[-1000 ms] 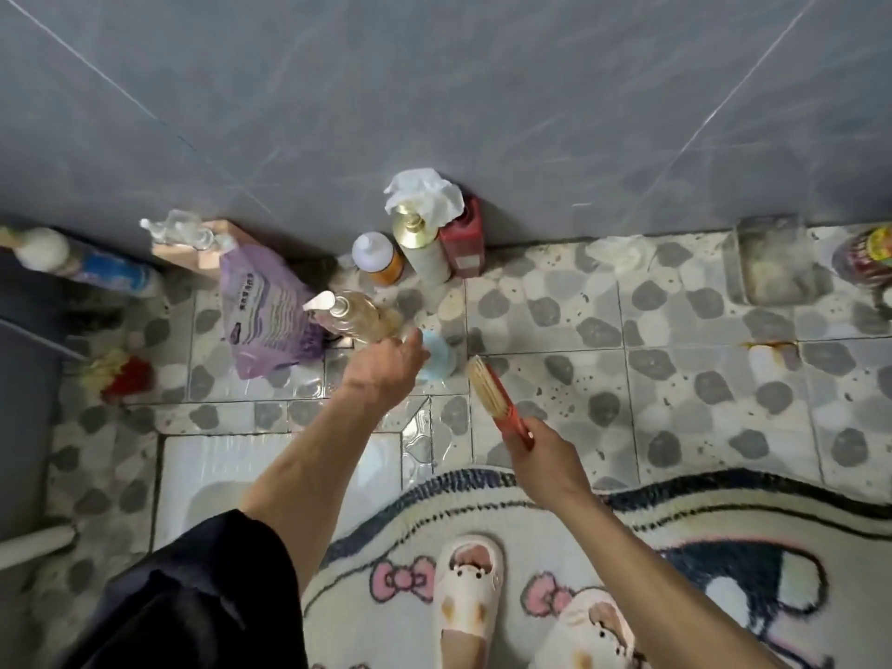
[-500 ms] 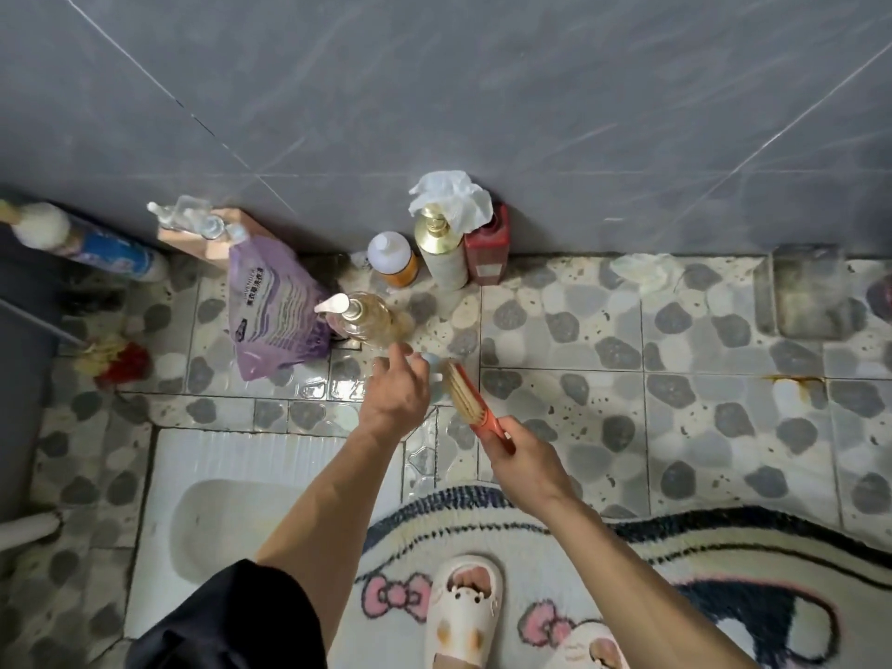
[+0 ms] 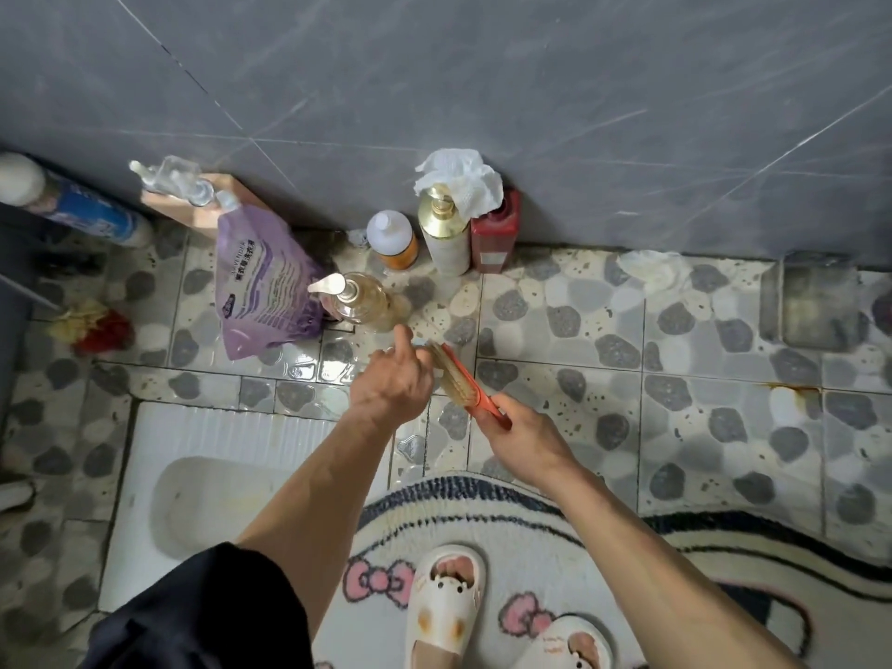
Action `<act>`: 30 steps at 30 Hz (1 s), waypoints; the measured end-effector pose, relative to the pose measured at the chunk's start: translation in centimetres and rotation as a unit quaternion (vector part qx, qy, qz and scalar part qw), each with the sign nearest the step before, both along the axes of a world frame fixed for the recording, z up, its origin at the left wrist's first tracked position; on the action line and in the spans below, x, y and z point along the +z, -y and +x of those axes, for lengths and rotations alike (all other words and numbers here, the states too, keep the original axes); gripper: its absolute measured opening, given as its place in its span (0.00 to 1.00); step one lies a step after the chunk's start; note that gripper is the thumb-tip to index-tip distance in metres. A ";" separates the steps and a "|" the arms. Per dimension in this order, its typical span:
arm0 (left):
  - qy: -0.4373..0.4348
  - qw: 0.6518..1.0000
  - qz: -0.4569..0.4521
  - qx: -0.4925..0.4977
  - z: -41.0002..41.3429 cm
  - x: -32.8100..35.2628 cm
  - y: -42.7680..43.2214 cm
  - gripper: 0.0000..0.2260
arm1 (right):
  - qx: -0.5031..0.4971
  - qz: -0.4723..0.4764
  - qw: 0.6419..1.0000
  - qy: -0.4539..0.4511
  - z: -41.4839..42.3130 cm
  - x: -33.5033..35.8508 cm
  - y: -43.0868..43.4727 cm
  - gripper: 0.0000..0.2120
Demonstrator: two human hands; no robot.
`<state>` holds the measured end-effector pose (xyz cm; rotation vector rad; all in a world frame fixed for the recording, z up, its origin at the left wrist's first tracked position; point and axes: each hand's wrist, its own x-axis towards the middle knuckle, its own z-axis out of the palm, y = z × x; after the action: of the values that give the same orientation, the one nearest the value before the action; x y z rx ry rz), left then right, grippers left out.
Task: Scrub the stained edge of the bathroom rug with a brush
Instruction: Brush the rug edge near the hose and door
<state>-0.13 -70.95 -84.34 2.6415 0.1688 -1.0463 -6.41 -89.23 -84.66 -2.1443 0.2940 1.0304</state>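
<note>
- Nearest the viewer, two feet in cream slippers (image 3: 446, 601) stand on a cream bathroom rug (image 3: 521, 538) with pink bows and a dark striped border; its curved far edge meets the pebble-patterned floor tiles (image 3: 700, 379).
- At the near left, a black sleeve (image 3: 202, 615) covers the upper left arm; both forearms are bare and reach away from the viewer.
- To the left of the rug, a white squat toilet pan (image 3: 202, 485) is set into the floor.
- The right hand (image 3: 523, 439) is closed around the orange handle of a brush (image 3: 463, 379), held above the tiles just beyond the rug's far edge, bristles facing left.
- The left hand (image 3: 391, 383) is loosely curled, one finger pointing away, its fingers right against the brush bristles. Whether it holds anything cannot be told.
- Just beyond the hands stands a clear pump bottle (image 3: 357, 296) of yellowish liquid, with a purple refill pouch (image 3: 263, 282) leaning on its left.
- Farther back, against the grey tiled wall (image 3: 482, 79), stand a small orange bottle with a white cap (image 3: 393, 239), a gold-topped pump bottle (image 3: 444, 234) and a red bottle (image 3: 494, 234) topped with crumpled white tissue.
- At the far left lies a blue and white spray can (image 3: 82, 210).
</note>
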 end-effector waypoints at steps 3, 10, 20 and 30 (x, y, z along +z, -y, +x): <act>0.041 0.998 0.018 0.035 -0.9 -1.5 -0.5 0.12 | -0.005 0.018 1.000 0.008 0.0 -0.9 -0.2 0.14; 0.012 0.999 0.051 -0.002 -0.4 -0.2 0.5 0.05 | -0.018 0.064 0.997 -0.029 -0.7 0.8 2.0 0.18; 0.000 0.999 -0.039 -0.038 2.7 14.4 7.4 0.17 | -0.366 0.229 0.900 -0.059 -6.6 17.9 11.5 0.10; -0.051 0.916 -0.194 -0.347 -10.1 32.7 29.6 0.09 | -0.738 0.275 0.616 -0.017 -29.8 33.9 19.5 0.07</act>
<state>-10.20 -100.59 -51.60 2.2972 -0.9252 -1.2479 -36.20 -108.69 -50.75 -0.7052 1.2723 0.0529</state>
